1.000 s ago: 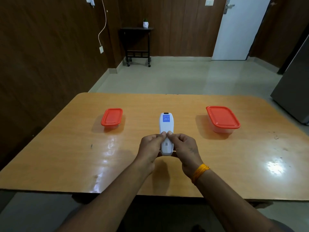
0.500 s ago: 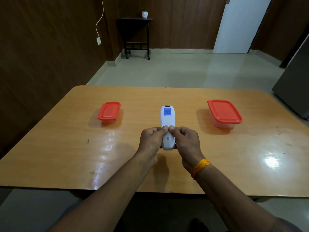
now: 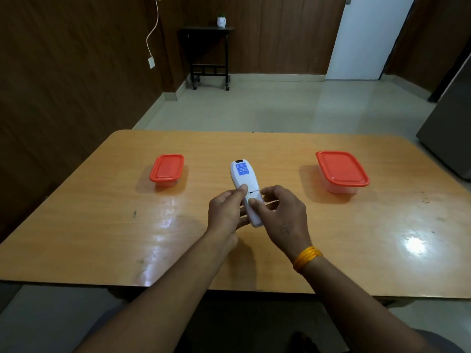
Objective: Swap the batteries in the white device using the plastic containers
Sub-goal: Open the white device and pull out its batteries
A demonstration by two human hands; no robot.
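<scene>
Since a moment ago we have tilted the white device (image 3: 245,183) leftward; our left hand (image 3: 225,211) grips it, and our right hand (image 3: 281,216) fingers pinch its near end. Two red-lidded containers (image 3: 167,168) flank it on the wooden tabletop (image 3: 102,225), dark panelled walls behind.

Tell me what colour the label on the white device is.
Blue, with print too small to read; the label sits near the far end of the white device, shown in the head view.
</scene>
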